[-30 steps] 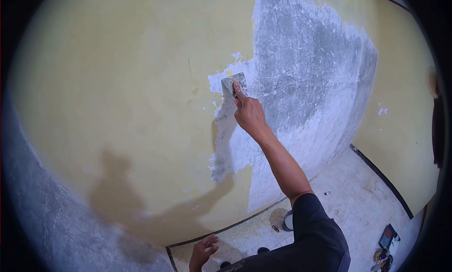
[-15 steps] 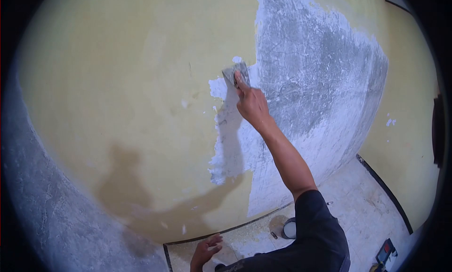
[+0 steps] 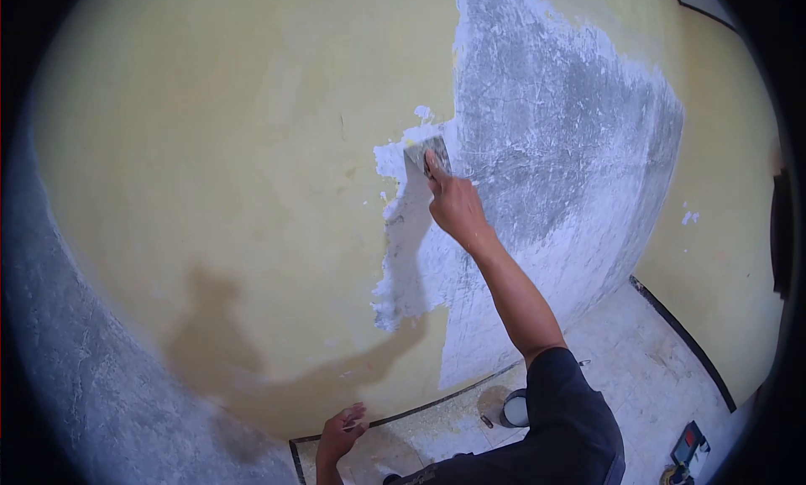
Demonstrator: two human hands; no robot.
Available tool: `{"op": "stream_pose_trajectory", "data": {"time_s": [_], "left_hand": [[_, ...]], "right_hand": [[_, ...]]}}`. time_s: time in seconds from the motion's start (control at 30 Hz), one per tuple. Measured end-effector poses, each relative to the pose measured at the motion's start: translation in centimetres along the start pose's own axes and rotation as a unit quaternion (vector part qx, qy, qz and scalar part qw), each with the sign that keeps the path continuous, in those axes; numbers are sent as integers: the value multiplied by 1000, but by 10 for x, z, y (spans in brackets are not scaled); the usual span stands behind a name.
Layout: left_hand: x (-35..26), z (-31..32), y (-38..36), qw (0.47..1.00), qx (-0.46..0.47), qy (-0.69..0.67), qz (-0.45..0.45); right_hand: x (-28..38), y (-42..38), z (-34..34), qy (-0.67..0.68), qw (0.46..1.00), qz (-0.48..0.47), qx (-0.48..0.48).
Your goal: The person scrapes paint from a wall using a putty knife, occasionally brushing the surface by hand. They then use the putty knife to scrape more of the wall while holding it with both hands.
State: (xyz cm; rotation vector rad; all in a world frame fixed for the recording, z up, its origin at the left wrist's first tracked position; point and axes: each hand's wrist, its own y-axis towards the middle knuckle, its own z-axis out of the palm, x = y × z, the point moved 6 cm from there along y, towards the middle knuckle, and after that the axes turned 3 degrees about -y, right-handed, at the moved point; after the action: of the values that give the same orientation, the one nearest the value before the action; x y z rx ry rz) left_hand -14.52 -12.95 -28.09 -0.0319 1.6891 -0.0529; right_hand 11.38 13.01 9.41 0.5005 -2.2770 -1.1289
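Observation:
My right hand point(image 3: 457, 206) is closed around a scraper point(image 3: 430, 153), with the index finger stretched along its wide flat blade. The blade lies against the wall, at the upper edge of a pale patch stripped of yellow paint point(image 3: 407, 258). A small yellow flake point(image 3: 410, 142) shows at the blade's upper left corner. My left hand point(image 3: 342, 428) hangs low near the foot of the wall, its fingers loosely bent and apart, holding nothing that I can see.
Bare grey plaster point(image 3: 537, 107) spreads to the right, and yellow paint point(image 3: 227, 149) covers the wall to the left. On the floor point(image 3: 609, 342) stand a bucket point(image 3: 515, 409) and, farther right, a dark tray-like item point(image 3: 690, 445) with red on it. A dark skirting strip point(image 3: 684, 338) runs along the wall base.
My right hand and the scraper have moved down and slightly right. More pale surface shows above the blade, where paint was. My left hand has shifted left and a little up.

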Motion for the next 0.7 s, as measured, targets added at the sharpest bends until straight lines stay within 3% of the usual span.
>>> {"op": "stream_pose_trajectory", "data": {"time_s": [0.1,0.17,0.2,0.23,0.27,0.33,0.4,0.43,0.47,0.5,0.53,0.7], "left_hand": [[-4,-41,8,996,9,75,38],[24,-75,8,979,24,200,-43],[15,-80,3,979,24,198,-48],[-4,-93,3,918,-4,388,-81],[-16,-106,3,819,-30,562,-111],[-6,-113,6,843,-49,530,-83],[9,-98,15,965,-32,256,-37],[2,-88,22,965,-30,257,-34],[-25,-66,31,940,-37,334,66],[-55,-45,41,898,-45,406,163],[-85,-29,53,870,-48,441,215],[-257,46,128,703,-57,579,410]], "right_hand": [[0,14,8,3,1000,-6,-16],[14,44,0,24,998,7,-51],[21,43,-8,24,999,8,-46],[28,46,-22,42,998,6,-40],[29,46,-30,58,998,6,-33],[11,20,-33,73,996,31,-28],[-5,-31,-28,89,995,28,-19],[-13,-64,-19,108,994,3,-36],[-24,-99,-3,101,992,-56,-49],[-35,-138,16,129,985,84,78],[-41,-173,29,150,973,134,114],[-55,-289,66,251,912,276,169]]}}
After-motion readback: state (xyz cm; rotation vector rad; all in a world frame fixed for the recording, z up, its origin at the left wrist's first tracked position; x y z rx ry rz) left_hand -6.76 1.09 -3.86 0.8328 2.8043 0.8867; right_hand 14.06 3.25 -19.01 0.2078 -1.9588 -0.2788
